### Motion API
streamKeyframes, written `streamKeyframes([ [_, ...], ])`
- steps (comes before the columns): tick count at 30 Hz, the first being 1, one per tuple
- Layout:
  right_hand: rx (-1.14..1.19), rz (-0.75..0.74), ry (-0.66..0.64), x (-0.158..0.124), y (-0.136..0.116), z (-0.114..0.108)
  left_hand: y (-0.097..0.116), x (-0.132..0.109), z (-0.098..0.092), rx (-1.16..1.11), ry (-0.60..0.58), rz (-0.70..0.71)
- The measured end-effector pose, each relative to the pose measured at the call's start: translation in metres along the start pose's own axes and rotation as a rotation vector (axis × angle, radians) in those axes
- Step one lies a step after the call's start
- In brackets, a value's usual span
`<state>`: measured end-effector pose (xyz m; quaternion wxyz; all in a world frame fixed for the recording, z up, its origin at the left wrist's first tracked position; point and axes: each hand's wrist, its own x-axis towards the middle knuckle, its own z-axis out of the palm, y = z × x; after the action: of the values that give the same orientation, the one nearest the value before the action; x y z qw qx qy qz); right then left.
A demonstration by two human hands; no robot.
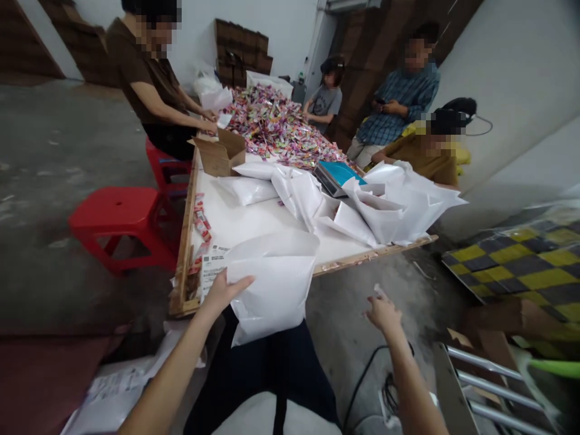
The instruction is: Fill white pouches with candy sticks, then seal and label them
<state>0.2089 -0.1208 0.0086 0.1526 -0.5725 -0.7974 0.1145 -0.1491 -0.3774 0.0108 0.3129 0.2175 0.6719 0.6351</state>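
Note:
A filled white poly mailer bag (276, 287) stands upright over my lap, at the near edge of the table. My left hand (225, 291) grips its left side, thumb across the front. Off to the right, above the floor, my right hand (383, 311) is closed with a small whitish scrap (379, 291) at its fingertips; what the scrap is I cannot make out. Printed label sheets (211, 269) lie on the table behind my left hand. Small red packets (202, 220) line the table's left edge.
More white bags (296, 190) and a blue-topped scale (339, 175) sit on the wood-edged table (240, 211). Behind them are an open cardboard box (220, 154) and a heap of colourful packets (281, 124). Several people surround the table. Red stools (118, 211) stand left; a metal-barred frame (489, 380) right.

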Motion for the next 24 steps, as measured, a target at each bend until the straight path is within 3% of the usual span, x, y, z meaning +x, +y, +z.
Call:
streamKeyframes([
  [3,0.395,-0.016,-0.238,-0.008,-0.031,0.042,-0.003,0.004,-0.002,0.086,-0.042,-0.002],
  [6,0.919,-0.212,-0.449,0.017,-0.09,0.059,-0.006,0.01,-0.002,0.135,-0.022,0.014],
  [8,1.048,-0.343,-0.535,0.035,-0.127,0.062,-0.008,0.014,-0.004,0.137,0.01,0.041],
  [10,1.009,-0.456,-0.588,0.046,-0.149,0.063,-0.011,0.019,-0.008,0.118,0.021,0.095],
  [14,0.841,-0.635,-0.659,0.049,-0.145,0.065,-0.016,0.023,-0.017,0.109,-0.136,0.21],
  [18,0.723,-0.691,-0.714,0.052,-0.112,0.055,-0.02,0.024,-0.017,0.01,-0.148,0.123],
  [20,0.618,-0.707,-0.586,0.054,-0.103,0.04,-0.023,0.025,-0.015,-0.011,-0.136,0.065],
  [22,0.477,-0.721,-0.272,0.047,-0.109,0.024,-0.024,0.027,-0.013,0.003,-0.149,0.06],
  [24,0.362,-0.767,0.006,0.027,-0.132,0.018,-0.025,0.029,-0.009,0.028,-0.176,0.068],
])
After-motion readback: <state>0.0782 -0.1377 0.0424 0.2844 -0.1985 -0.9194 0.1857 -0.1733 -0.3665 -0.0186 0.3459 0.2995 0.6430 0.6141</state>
